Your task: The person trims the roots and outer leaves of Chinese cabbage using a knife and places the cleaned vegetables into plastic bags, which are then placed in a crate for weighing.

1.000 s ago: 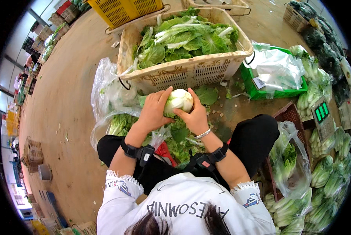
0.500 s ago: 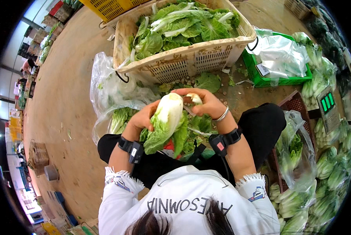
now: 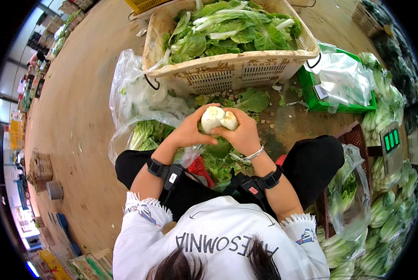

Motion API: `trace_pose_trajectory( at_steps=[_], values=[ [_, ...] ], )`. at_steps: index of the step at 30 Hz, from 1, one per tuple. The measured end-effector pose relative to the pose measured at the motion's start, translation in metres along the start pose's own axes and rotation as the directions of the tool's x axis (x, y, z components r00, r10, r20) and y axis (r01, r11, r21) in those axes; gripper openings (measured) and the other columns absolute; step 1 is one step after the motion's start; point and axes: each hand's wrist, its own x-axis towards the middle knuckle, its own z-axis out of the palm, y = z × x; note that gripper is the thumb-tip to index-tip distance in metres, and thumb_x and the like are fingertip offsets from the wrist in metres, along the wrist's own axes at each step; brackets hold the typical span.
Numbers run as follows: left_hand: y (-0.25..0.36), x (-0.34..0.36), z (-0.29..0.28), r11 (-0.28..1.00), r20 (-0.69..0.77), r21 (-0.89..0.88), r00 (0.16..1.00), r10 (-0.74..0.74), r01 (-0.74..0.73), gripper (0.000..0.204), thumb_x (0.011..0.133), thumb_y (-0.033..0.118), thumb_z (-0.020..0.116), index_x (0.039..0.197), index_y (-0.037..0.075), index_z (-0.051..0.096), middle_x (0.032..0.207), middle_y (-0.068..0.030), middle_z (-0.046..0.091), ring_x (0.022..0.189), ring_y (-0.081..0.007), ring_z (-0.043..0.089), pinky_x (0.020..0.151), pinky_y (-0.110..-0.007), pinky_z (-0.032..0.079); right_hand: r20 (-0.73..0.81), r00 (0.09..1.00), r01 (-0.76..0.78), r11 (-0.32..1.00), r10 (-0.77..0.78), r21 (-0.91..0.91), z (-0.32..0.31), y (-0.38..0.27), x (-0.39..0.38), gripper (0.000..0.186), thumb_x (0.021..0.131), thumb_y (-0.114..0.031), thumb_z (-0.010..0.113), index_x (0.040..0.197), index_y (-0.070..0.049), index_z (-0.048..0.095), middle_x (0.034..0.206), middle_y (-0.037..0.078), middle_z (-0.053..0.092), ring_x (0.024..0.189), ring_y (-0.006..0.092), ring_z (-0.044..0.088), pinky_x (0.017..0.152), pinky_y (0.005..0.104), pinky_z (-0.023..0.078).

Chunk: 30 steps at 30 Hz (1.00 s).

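I hold a pale Chinese cabbage (image 3: 211,120) between both hands, its white cut base facing up and its leaves largely hidden beneath. My left hand (image 3: 190,128) is closed round its left side. My right hand (image 3: 241,133) grips the right side, at a smaller white stalk piece (image 3: 229,122) that stands slightly apart from the main base. Loose green leaves (image 3: 218,168) lie below, between my bent legs. A clear plastic bag (image 3: 132,88) with greens lies to the left, and a scuffed cream crate (image 3: 232,70) full of leaves stands just beyond my hands.
A green crate (image 3: 311,95) of white bags sits back right, a yellow one (image 3: 141,5) behind. At right are a scale (image 3: 391,149), a brown crate (image 3: 354,130) and piled cabbages (image 3: 389,219). A person (image 3: 34,59) is far left, among stacked goods.
Half a second ago the cabbage lay tilted with its leaves toward me; now its base faces up again, as a second ago, with a piece parted at the right. Both hands still hold it.
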Motion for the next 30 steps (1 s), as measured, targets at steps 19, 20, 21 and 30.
trace_pose_trajectory(
  at_steps=[19,20,21,30],
  values=[
    [-0.006,-0.018,-0.053,0.771,0.124,0.632,0.992,0.006,-0.083,0.062,0.053,0.012,0.075,0.112,0.011,0.054,0.106,-0.0103,0.057,0.099,-0.0314,0.051,0.088,-0.037,0.037,0.473,0.868,0.464,0.586,-0.152,-0.664,-0.01,-0.018,0.053,0.037,0.06,-0.015,0.066,0.097,-0.014,0.062,0.076,0.006,0.062,0.072,0.0232,0.059,0.063,0.0338,0.048],
    [-0.003,-0.017,-0.059,0.817,0.13,0.57,0.991,0.014,-0.087,0.063,0.053,0.012,0.075,0.112,0.012,0.054,0.106,-0.0113,0.057,0.098,-0.032,0.051,0.088,-0.037,0.038,0.438,0.86,0.506,0.545,-0.261,-0.668,-0.015,-0.027,0.075,0.034,0.061,-0.015,0.066,0.095,-0.015,0.063,0.075,0.006,0.062,0.072,0.0227,0.06,0.063,0.0336,0.049],
    [0.004,-0.016,-0.063,0.874,0.09,0.486,0.995,-0.046,-0.004,0.064,0.054,0.013,0.076,0.114,0.01,0.053,0.105,-0.0098,0.057,0.097,-0.0271,0.053,0.087,-0.036,0.039,0.375,0.844,0.531,0.495,-0.385,-0.688,-0.022,-0.043,0.097,0.031,0.063,-0.016,0.066,0.094,-0.015,0.063,0.075,0.006,0.062,0.073,0.022,0.06,0.064,0.0335,0.049],
    [-0.02,-0.009,-0.057,0.907,-0.02,-0.421,0.999,-0.049,0.036,0.07,0.06,0.018,0.077,0.121,0.003,0.044,0.106,-0.005,0.053,0.097,-0.0142,0.049,0.086,-0.03,0.04,0.248,0.505,0.673,0.198,-0.826,-0.713,-0.025,-0.057,0.234,0.043,0.075,-0.027,0.062,0.11,-0.004,0.051,0.093,0.015,0.057,0.086,0.0279,0.056,0.075,0.0361,0.044]
  ],
)
